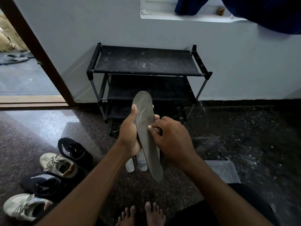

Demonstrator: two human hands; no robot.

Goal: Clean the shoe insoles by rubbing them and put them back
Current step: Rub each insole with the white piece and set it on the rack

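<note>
Your left hand (128, 132) wraps the grey insole (143, 103) from its 9 o'clock edge, thumb over the face, toe end pointing to 12 o'clock. Your right hand (172, 139), fingers curled, presses its middle from 3 o'clock; whether it holds anything, I cannot tell.

Greys and blacks stood against a pale blue-grey wall (244, 62).
The insole (143, 111) was dull grey with a thin pale looping line; two pale insoles (141, 162) near it looked whitish. The rack (146, 62) was black, flecked with pale dust. At left, black shoes (74, 150) bore white stripes beside off-white shoes (57, 165). The floor (244, 136) was dark and speckled.
</note>
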